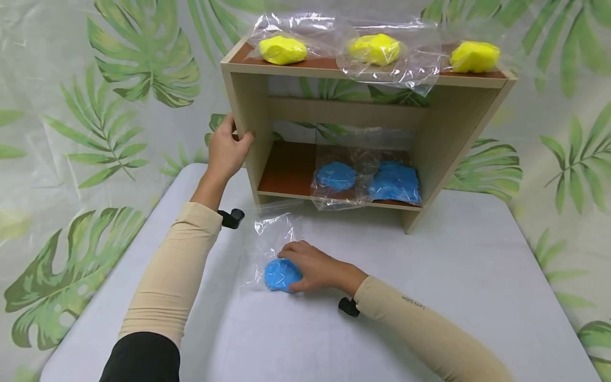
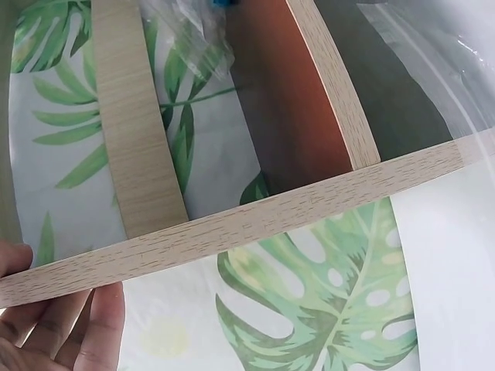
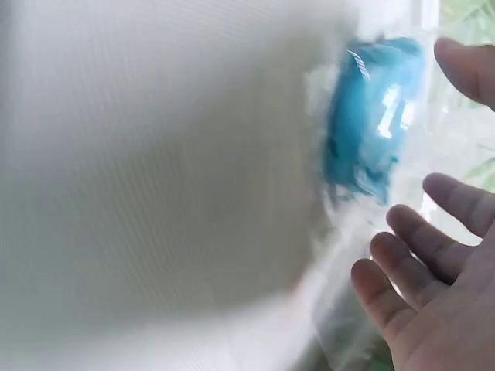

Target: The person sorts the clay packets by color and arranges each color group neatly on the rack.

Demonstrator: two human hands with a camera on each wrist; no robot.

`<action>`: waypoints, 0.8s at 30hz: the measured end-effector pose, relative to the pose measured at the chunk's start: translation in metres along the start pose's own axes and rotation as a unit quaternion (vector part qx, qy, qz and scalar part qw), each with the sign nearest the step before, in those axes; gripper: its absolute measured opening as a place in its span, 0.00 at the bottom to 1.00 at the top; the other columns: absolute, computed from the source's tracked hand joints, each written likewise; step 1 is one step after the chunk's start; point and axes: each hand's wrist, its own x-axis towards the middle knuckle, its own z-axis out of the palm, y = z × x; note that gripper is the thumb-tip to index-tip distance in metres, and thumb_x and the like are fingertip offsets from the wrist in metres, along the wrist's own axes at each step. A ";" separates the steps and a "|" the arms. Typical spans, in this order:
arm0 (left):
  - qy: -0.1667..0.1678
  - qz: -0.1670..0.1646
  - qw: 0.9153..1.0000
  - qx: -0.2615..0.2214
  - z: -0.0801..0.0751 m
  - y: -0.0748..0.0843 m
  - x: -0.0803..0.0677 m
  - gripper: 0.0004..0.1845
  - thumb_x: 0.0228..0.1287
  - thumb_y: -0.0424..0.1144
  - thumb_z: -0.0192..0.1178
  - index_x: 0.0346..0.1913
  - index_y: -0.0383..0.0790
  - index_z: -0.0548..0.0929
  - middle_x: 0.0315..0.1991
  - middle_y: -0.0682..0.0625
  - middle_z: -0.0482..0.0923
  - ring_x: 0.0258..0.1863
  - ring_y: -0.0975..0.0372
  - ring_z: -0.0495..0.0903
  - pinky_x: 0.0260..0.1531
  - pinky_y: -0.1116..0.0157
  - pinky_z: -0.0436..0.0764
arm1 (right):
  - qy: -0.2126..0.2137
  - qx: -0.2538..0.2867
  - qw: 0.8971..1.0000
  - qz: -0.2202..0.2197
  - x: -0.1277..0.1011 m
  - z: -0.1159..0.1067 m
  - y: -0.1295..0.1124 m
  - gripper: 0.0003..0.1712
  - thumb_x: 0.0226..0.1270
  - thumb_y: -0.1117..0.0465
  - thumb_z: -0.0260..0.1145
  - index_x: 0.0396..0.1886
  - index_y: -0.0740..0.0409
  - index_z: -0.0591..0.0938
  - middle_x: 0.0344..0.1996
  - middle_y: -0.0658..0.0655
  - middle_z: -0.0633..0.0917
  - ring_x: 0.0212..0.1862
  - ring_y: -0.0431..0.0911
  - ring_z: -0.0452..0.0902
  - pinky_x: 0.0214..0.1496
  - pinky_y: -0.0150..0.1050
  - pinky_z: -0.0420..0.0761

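My left hand point(image 1: 228, 151) grips the left side panel of a small wooden shelf point(image 1: 245, 116). In the left wrist view the thumb point(image 2: 14, 257) lies on the inner side of the panel and the fingers point(image 2: 97, 332) on the outer side. A blue lump of clay point(image 1: 279, 274) in a clear zip bag point(image 1: 272, 228) lies on the table in front of the shelf. Right beside that lump is my right hand point(image 1: 317, 267), thumb and fingers spread about it. In the right wrist view a gap shows between the fingertips point(image 3: 371, 270) and the bagged blue lump point(image 3: 371, 116).
Two more bagged blue lumps, one at the middle point(image 1: 337, 176) and one at the right point(image 1: 394, 183), sit on the lower shelf board. Along the top board lie three bagged yellow lumps point(image 1: 282, 50). A leaf-patterned sheet point(image 1: 143, 63) hangs behind the white table point(image 1: 458, 254).
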 end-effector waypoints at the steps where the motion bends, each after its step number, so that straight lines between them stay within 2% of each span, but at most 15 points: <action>1: 0.001 -0.001 1.000 0.000 0.000 0.000 0.000 0.24 0.67 0.45 0.54 0.64 0.43 0.73 0.61 0.43 0.80 0.50 0.50 0.86 0.44 0.56 0.83 | -0.004 -0.002 1.000 0.004 0.001 0.004 0.000 0.43 0.57 0.45 0.73 0.70 0.54 0.70 0.66 0.54 0.73 0.69 0.49 0.66 0.71 0.45 0.72; 5: 0.000 -0.001 1.000 -0.001 0.000 0.000 0.000 0.24 0.67 0.44 0.54 0.65 0.43 0.73 0.61 0.43 0.79 0.51 0.50 0.86 0.45 0.55 0.84 | -0.008 -0.008 1.000 0.018 0.005 0.013 0.000 0.50 0.52 0.41 0.76 0.72 0.54 0.68 0.65 0.55 0.73 0.66 0.48 0.67 0.69 0.44 0.73; 9: -0.004 -0.004 1.000 0.001 -0.001 0.000 0.000 0.25 0.67 0.45 0.54 0.66 0.44 0.72 0.62 0.43 0.79 0.52 0.50 0.85 0.47 0.54 0.84 | -0.009 -0.020 0.999 0.030 0.007 0.018 -0.002 0.53 0.51 0.39 0.76 0.73 0.54 0.67 0.64 0.54 0.73 0.64 0.47 0.68 0.67 0.43 0.73; 18: -0.001 -0.005 1.000 0.004 -0.001 0.002 0.001 0.25 0.68 0.45 0.53 0.66 0.43 0.72 0.63 0.44 0.78 0.52 0.50 0.85 0.47 0.54 0.84 | 0.008 -0.098 0.995 0.033 0.019 0.025 -0.004 0.50 0.47 0.35 0.75 0.67 0.53 0.72 0.57 0.52 0.75 0.56 0.45 0.68 0.53 0.39 0.75; 24: -0.005 -0.012 1.000 0.000 0.000 0.001 0.001 0.25 0.67 0.45 0.53 0.67 0.44 0.72 0.64 0.44 0.78 0.52 0.51 0.85 0.48 0.54 0.84 | -0.005 -0.090 0.995 0.037 0.018 0.024 -0.005 0.47 0.47 0.39 0.75 0.67 0.53 0.73 0.58 0.53 0.75 0.58 0.46 0.68 0.55 0.41 0.74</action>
